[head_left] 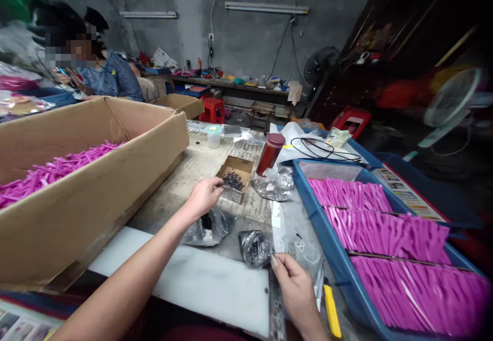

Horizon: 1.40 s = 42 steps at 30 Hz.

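My left hand hovers at the near left edge of a small cardboard box with many small black parts inside. Its fingers are pinched together, and whatever they hold is too small to make out. Lower down, my right hand pinches the right edge of a small clear plastic bag with dark contents. Under my left wrist lies another plastic bag, opened around something black. A white board spans the table's near edge, below both bags.
A large cardboard box of pink strips stands left; a blue crate with rows of pink pieces stands right. A yellow cutter lies by my right hand. Beyond are a red-brown jar, a bag of parts and a seated person.
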Available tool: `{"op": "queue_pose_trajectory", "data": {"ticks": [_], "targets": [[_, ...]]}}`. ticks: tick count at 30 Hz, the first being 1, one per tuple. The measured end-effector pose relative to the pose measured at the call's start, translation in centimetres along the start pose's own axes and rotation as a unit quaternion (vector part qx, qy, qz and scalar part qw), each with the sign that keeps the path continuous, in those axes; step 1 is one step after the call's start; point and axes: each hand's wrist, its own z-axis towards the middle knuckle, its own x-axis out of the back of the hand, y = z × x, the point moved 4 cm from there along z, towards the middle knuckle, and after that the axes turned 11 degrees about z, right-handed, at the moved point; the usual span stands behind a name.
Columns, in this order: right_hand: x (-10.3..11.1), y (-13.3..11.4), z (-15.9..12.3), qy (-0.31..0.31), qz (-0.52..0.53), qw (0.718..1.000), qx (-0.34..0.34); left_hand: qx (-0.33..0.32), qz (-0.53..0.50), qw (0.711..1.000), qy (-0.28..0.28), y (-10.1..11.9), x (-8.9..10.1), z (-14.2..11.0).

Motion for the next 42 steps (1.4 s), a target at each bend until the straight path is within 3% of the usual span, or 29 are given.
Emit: {"op": "queue_pose_trajectory", "data": {"ticks": [5,9,12,16,23,30,35,42], "targets": [[0.0,0.0,0.1,0.009,0.008,1.000,0.001,-0.092,0.145,0.978,-0.118,-1.7,-0.2,-4.5],[-0.4,-0.2,0.1,0.006,-0.003,1.000,-0.002,-0.102,0.245,0.949,-0.171,-2.2,-1.8,-5.8],[-0.6,-0.3,0.1,0.005,-0.004,1.000,0.004,-0.081,0.307,0.933,-0.171,-2.0,-3.0,-5.8],[-0.4,-0.2,-0.1,0.003,-0.007,1.000,0.004,-0.070,0.311,0.932,-0.174,-1.7,-4.0,-5.7],[-0.1,-0.1,-0.1,0.007,-0.004,1.000,0.006,-0.065,0.290,0.942,-0.156,-2.1,-3.2,-6.1],[0.1,-1.1,0.9,-0.005,-0.088,0.995,0.056,-0.034,0.289,0.948,-0.126,-2.3,-2.6,-6.5],[-1.0,-2.2,2.1,-0.090,-0.264,0.949,0.147,-0.010,0.279,0.953,-0.121,-2.2,-2.4,-6.5],[-3.2,-1.8,3.2,-0.182,-0.498,0.837,0.131,-0.021,0.272,0.955,-0.120,-2.0,-2.6,-6.7]]}}
